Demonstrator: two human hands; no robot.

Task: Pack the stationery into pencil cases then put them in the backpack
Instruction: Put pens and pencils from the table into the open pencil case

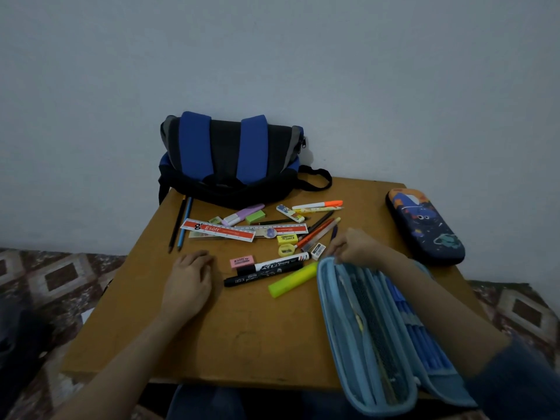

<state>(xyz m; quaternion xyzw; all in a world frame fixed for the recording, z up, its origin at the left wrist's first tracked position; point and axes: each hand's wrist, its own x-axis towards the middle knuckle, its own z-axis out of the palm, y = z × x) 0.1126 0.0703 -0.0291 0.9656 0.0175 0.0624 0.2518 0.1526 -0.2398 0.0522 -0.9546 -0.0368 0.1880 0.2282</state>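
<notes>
A light blue pencil case [372, 334] lies open at the table's front right, with pens inside. My right hand [357, 247] grips its far rim. My left hand [189, 275] rests on the table with fingers loosely curled, holding nothing. Loose stationery lies between the hands and the backpack: a yellow highlighter [292, 280], two black markers [266, 269], a pink eraser [241, 261], a red and white ruler [218, 229], a yellow sharpener [286, 250], two pencils [181, 224] and several pens [318, 230]. A blue and black backpack [233, 159] leans on the wall. A dark space-print pencil case [424, 225] lies shut at the right.
The small wooden table [242, 328] stands against a pale wall [394, 86]. Patterned floor [60, 274] shows on both sides. The backpack strap [318, 177] trails over the table's far edge.
</notes>
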